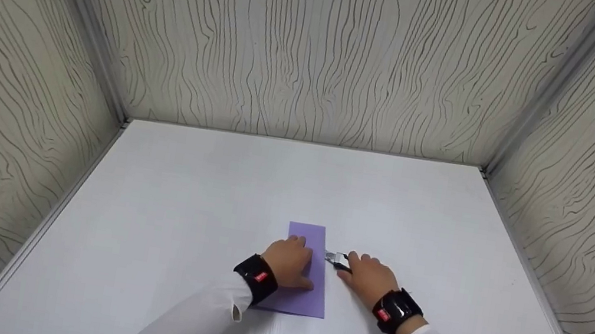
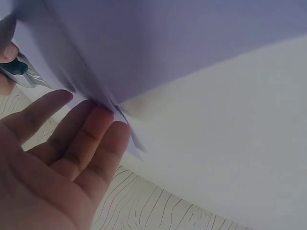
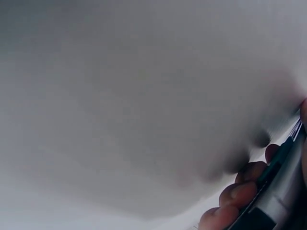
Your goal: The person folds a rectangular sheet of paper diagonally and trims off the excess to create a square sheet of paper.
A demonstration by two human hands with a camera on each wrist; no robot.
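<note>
A folded sheet of purple paper (image 1: 316, 298) lies on the white table, its long right edge facing the right hand. My left hand (image 1: 287, 262) rests on the paper with thumb and fingers spread; in the left wrist view its fingers (image 2: 98, 132) are fairly straight and touch the paper near its folded layers. My right hand (image 1: 371, 277) grips a small hand tool (image 1: 340, 265) with a silver head and black, splayed handles. The tool's head is at the paper's right edge; whether it bites the paper is too small to tell. In the right wrist view, fingers curl round the tool (image 3: 280, 184).
The white table (image 1: 199, 187) spreads out on all sides of the paper. Panels with a wood-grain pattern (image 1: 316, 50) rise behind and at both sides, joined by grey metal corner posts (image 1: 83, 13). Both wrists wear black straps (image 1: 256, 279).
</note>
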